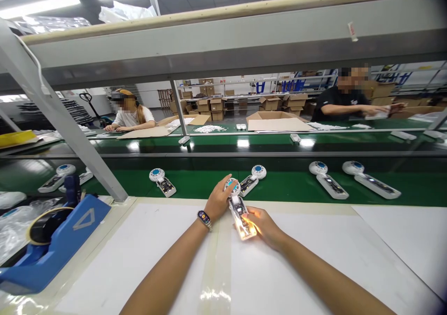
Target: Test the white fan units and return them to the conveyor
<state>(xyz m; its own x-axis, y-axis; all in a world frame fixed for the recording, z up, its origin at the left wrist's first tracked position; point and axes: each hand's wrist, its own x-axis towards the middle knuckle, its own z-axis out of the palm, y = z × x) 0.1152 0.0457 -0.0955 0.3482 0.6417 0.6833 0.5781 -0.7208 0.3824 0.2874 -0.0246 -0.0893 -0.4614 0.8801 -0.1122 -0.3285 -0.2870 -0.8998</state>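
Note:
Over the front edge of the table, both my hands hold a white handheld device [240, 218] with a round, blue-centred head. Its body is uncovered, showing a circuit board, and its lower end glows orange. My left hand [219, 197], with a watch on the wrist, is closed around the round head. My right hand [267, 226] grips the lower body from the right, thumb on the board side. Just behind lies a similar device [248, 184] on the green conveyor belt [206, 177], partly hidden by the one I hold.
More such devices lie on the belt, one [163, 183] to the left and others [330, 181] to the right. A blue tape dispenser [59, 245] stands at left beside a slanted metal post [75, 114]. Overhead runs a shelf beam [223, 42]. Two people work across the belt.

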